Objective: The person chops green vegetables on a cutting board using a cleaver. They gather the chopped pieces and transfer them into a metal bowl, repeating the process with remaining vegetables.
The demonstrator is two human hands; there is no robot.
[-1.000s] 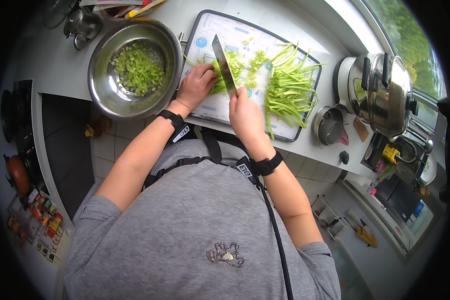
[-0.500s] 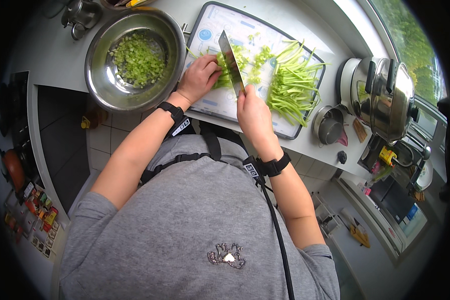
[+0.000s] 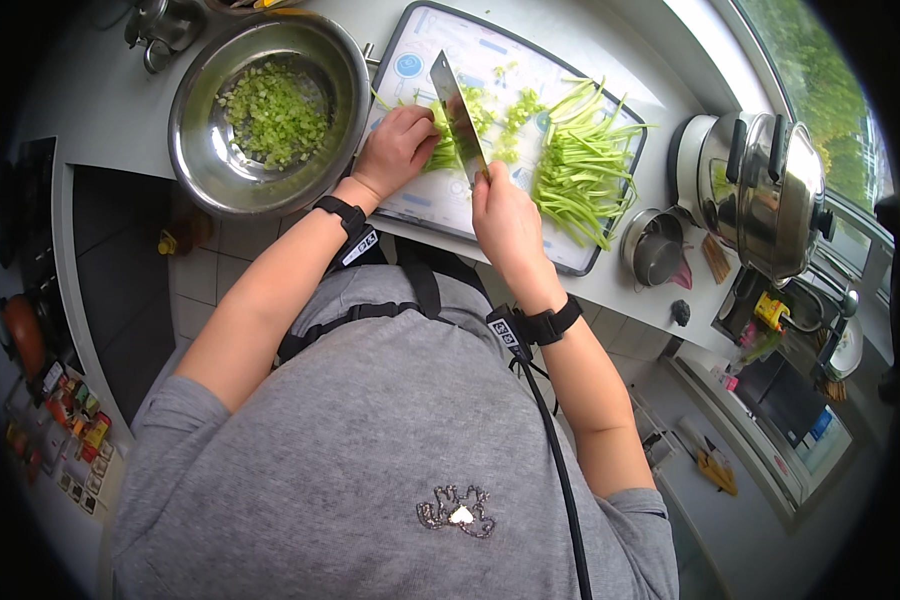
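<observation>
My right hand [image 3: 503,215] grips the handle of a broad cleaver [image 3: 457,112] whose blade stands on edge over a white cutting board [image 3: 490,50]. My left hand [image 3: 398,148] presses a bundle of green stalks [image 3: 442,148] against the board just left of the blade. Chopped green pieces [image 3: 515,110] lie beyond the blade. A pile of long uncut green stalks [image 3: 582,170] covers the board's right part. A steel bowl [image 3: 210,170] to the left of the board holds chopped greens [image 3: 273,112].
A lidded steel pot [image 3: 770,190] and a small steel cup [image 3: 655,250] stand right of the board on the white counter [image 3: 110,100]. A sink area [image 3: 790,330] with small items lies further right. Steel utensils [image 3: 160,25] sit at the far left.
The cleaver has shifted slightly left along the bundle while both hands stay on the board. The view has tilted a little, moving everything lower in the picture.
</observation>
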